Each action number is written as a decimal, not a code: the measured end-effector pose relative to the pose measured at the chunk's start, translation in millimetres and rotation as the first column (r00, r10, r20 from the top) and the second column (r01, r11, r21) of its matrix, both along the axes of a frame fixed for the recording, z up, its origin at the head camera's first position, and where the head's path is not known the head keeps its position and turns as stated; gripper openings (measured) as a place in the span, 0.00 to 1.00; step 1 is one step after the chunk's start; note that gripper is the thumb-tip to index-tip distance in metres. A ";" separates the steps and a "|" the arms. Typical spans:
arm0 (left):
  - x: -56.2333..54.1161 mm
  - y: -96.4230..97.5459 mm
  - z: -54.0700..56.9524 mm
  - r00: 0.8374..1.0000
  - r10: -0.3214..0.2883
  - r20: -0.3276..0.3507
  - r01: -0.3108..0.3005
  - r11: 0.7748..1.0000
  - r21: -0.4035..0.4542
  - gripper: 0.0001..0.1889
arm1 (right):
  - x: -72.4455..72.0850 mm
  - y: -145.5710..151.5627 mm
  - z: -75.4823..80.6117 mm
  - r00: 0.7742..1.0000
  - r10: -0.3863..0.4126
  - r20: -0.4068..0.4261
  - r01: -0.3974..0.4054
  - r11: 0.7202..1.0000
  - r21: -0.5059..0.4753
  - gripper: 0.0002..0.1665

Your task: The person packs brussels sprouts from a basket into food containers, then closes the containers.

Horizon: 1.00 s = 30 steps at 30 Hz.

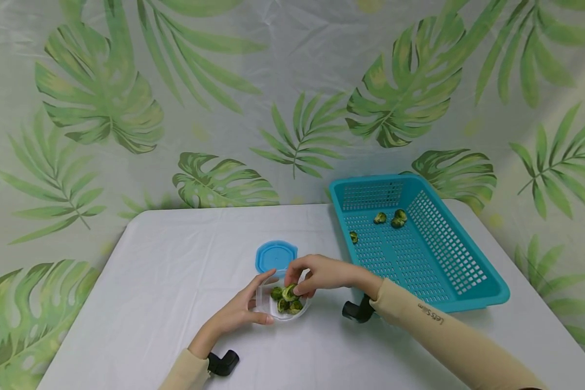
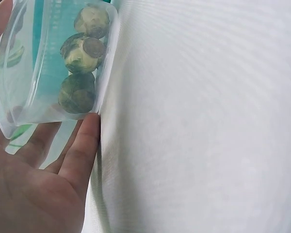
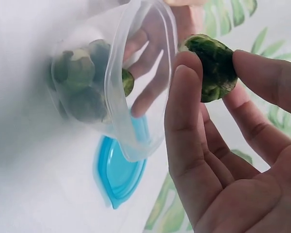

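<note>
A clear plastic container (image 1: 269,304) stands on the white table with several Brussels sprouts (image 1: 283,306) inside. My left hand (image 1: 241,310) holds its left side, thumb at the front and fingers behind; in the left wrist view the fingers (image 2: 82,150) touch the container wall (image 2: 48,104). Over the container's mouth, my right hand (image 1: 319,272) pinches a Brussels sprout (image 3: 211,70) between thumb and fingertips. The right wrist view shows this sprout just outside the rim (image 3: 117,92), with other sprouts blurred through the wall.
A blue lid (image 1: 275,255) lies flat behind the container. To the right stands a large turquoise perforated basket (image 1: 414,268) holding a few sprouts (image 1: 398,219) near its back and left side. A leaf-patterned cloth (image 1: 302,135) hangs behind the white-covered table (image 1: 175,260).
</note>
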<state>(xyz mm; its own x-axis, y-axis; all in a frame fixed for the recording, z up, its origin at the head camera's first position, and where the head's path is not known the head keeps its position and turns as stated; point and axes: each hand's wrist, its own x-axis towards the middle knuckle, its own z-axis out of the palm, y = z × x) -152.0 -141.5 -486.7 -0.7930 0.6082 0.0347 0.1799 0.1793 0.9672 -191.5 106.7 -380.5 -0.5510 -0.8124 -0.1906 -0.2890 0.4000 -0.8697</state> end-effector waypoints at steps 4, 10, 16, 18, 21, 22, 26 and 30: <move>0.4 -0.6 0.3 1.000 -0.005 0.001 0.005 1.000 0.003 0.49 | 2.2 -5.7 -3.1 1.000 0.014 -0.014 -0.013 0.999 0.039 0.09; 0.3 -0.8 -0.3 1.000 -0.007 -0.013 0.007 1.000 0.004 0.49 | 5.5 -14.4 -9.5 1.000 0.014 -0.013 -0.013 0.996 0.084 0.08; 0.3 -1.0 -0.9 1.000 0.001 -0.015 -0.002 1.000 -0.008 0.48 | 7.6 -21.6 -16.0 0.999 0.027 -0.032 -0.022 0.991 0.131 0.09; 0.3 -1.0 -1.1 1.000 0.000 -0.015 0.000 1.000 -0.006 0.48 | 7.8 -22.5 -16.4 0.999 0.030 -0.036 -0.025 0.989 0.144 0.10; 0.2 -0.8 -1.3 1.000 -0.004 -0.018 0.004 1.000 0.000 0.48 | 7.1 -21.9 -14.9 0.999 0.031 -0.036 -0.025 0.987 0.157 0.09; 0.2 -0.7 -1.4 1.000 -0.007 -0.019 0.007 1.000 0.003 0.48 | 6.5 -21.2 -14.1 0.999 0.029 -0.035 -0.023 0.987 0.157 0.09; 0.4 -0.6 -1.2 1.000 -0.009 -0.016 0.009 1.000 0.009 0.48 | 3.7 -15.2 -9.2 0.999 0.017 -0.037 -0.012 0.991 0.132 0.08; 0.6 -0.2 -0.1 1.000 -0.001 -0.016 0.001 1.000 -0.001 0.48 | -0.1 -6.2 -1.2 0.999 0.001 -0.050 0.003 0.997 0.080 0.08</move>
<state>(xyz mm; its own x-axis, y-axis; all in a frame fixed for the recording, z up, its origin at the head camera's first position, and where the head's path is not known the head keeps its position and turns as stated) -151.4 -141.7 -486.8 -0.7918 0.6090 0.0470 0.1957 0.1801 0.9640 -191.6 100.6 -381.7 -0.5625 -0.7950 -0.2273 -0.3309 0.4683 -0.8192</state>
